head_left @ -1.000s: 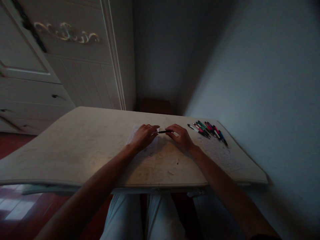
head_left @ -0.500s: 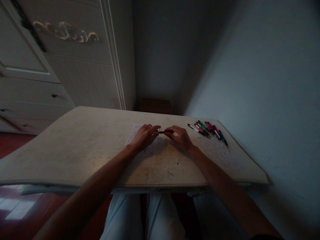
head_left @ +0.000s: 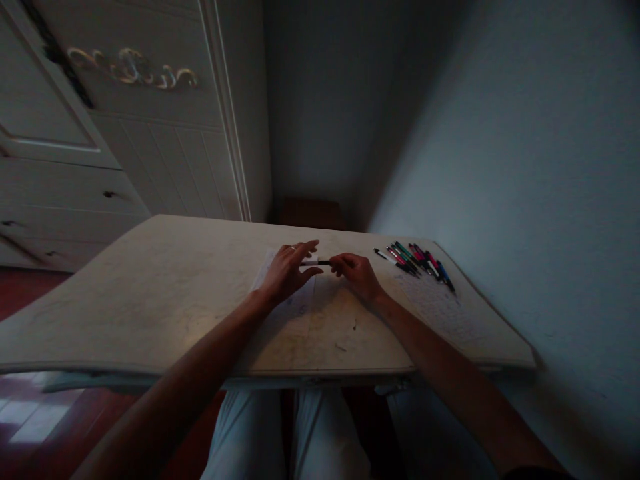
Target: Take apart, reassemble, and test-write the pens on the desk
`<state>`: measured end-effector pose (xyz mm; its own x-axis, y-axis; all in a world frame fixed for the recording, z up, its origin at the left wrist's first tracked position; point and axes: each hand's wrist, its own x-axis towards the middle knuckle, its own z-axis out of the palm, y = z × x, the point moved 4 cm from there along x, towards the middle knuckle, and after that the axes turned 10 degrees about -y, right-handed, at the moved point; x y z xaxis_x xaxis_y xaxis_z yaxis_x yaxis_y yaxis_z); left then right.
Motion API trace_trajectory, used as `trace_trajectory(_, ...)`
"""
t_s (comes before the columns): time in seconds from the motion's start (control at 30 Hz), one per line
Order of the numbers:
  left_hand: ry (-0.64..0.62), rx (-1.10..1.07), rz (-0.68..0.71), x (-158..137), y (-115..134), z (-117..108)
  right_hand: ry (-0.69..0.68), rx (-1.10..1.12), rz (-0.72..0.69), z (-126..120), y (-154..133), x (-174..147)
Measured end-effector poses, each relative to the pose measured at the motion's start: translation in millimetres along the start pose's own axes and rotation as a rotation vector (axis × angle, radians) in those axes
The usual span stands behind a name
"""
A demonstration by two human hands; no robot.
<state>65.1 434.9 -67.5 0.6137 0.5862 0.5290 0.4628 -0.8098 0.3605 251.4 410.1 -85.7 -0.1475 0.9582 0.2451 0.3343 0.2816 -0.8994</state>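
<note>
Pen [head_left: 324,263] in right hand [head_left: 357,272], left hand [head_left: 286,272] spread, paper [head_left: 299,313] beneath

Left side: white panelled cabinet [head_left: 170,153], pale scroll ornament [head_left: 133,69] on its upper front; dark elongated fitting [head_left: 57,57] slanting along the left of that ornament. Lower down, drawer fronts [head_left: 55,187] with small dark knobs [head_left: 109,194]. Floor [head_left: 30,287] reddish, bright light patches [head_left: 37,420] at lower left. Right side: blue-grey wall [head_left: 510,167], deeply shadowed toward the corner. Low brown object [head_left: 310,212] there, just beyond the far edge of the table [head_left: 125,287]; kind cannot be told
</note>
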Motion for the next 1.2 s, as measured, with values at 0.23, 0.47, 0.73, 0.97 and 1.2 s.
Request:
trace_trajectory(0.23, 0.257, -0.124, -0.298, 0.2, -13.0, -18.0, 0.083, 0.006, -0.007, -10.1, 3.6, 1.4)
trace_trajectory(0.47, 0.021, -0.996, -0.737, -3.3, -41.6, 4.3, 0.15, -0.029, -0.029, -15.5, 3.8, 1.3)
trace_trajectory(0.73, 0.13, -1.117, -0.411, 4.7, -25.8, -5.5, 0.178, -0.026, -0.025, -23.7, 8.0, 2.6)
trace_trajectory(0.97, 0.088, -0.919, -0.688, -2.1, -40.8, 3.2, 0.178, -0.018, -0.033, -25.1, 6.0, 2.6)
trace_trajectory(1.2, 0.025, -0.974, -0.518, 1.7, -36.6, 4.8, 0.169, -0.029, -0.046, -26.2, 8.4, 2.3)
